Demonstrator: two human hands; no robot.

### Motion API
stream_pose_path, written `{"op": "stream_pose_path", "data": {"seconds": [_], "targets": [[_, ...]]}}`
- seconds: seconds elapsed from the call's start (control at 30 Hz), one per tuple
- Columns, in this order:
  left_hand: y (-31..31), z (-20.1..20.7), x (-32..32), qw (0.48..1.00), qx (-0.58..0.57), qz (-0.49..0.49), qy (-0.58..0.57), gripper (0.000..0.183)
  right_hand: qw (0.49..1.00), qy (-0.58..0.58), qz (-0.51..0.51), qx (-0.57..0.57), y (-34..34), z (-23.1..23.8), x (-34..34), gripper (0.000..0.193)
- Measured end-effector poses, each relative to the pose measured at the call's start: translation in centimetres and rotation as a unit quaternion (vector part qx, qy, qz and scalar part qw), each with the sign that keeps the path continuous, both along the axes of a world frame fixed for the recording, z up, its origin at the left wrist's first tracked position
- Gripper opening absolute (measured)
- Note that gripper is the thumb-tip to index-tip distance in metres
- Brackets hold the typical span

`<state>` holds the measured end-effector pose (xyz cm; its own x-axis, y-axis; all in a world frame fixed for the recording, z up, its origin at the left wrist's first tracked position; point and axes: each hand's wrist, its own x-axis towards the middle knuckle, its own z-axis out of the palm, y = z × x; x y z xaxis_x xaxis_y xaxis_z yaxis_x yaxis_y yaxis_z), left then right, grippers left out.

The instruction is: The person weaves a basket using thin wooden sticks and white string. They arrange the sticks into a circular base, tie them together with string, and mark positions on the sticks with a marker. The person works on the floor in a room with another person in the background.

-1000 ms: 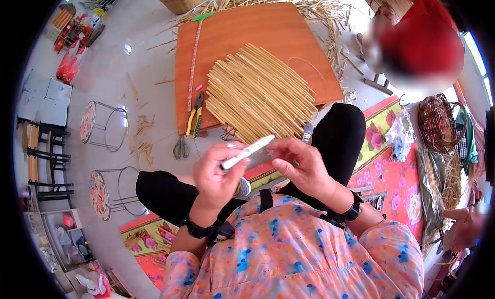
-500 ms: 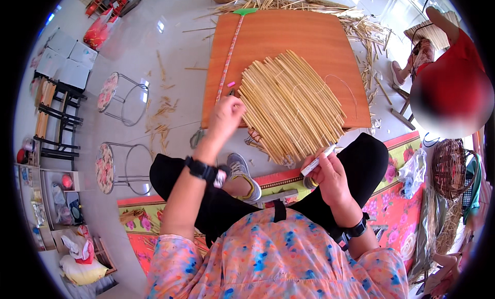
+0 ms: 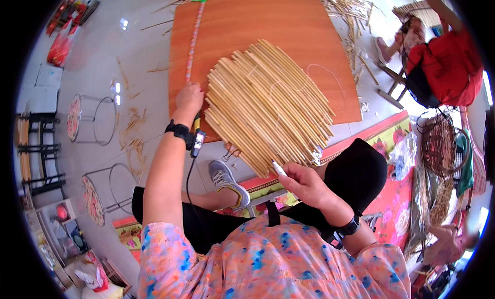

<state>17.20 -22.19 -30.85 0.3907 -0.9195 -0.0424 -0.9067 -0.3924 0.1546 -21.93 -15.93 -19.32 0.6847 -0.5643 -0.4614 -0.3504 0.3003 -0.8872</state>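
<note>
A rounded mat of straw-coloured sticks [image 3: 265, 100], laid side by side, lies on an orange-brown board and overhangs its near edge. My right hand [image 3: 305, 184] grips a white marker pen [image 3: 279, 168], its dark tip at the mat's near edge. Left of the mat, my left hand [image 3: 190, 99] is closed at the handle end of a green-headed fly swatter [image 3: 193, 38]; what its fingers hold is hidden. A yellow-and-black handle [image 3: 197, 122] shows just below that hand. White thread [image 3: 337, 81] loops across the mat and onto the board.
The board [image 3: 247, 20] has loose straw [image 3: 350, 26] around its far and right sides. Two round stools [image 3: 75, 118] stand to the left. At the right are a seated person in red [image 3: 446, 67], a wicker basket [image 3: 438, 150] and a floral floor mat [image 3: 399, 211].
The view has shifted, so the board sits farther left. My right hand has turned the marker tip toward the mat's edge. The pink piece beside the swatter no longer shows.
</note>
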Motion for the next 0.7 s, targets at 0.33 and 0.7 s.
{"op": "stream_pose_path", "data": {"seconds": [0.33, 0.7], "targets": [[-0.8, 1.4, -0.2, 0.992, -0.115, -0.003, 0.055, 0.014, 0.998, -0.035, -0.038, -0.026, -0.3, 0.8, -0.1, 0.024], [9.0, 18.3, -19.1, 0.699, -0.174, -0.04, 0.692, 0.02, 0.971, -0.17, -0.082, -0.144, 0.7, 3.2, -1.5, 0.024]]}}
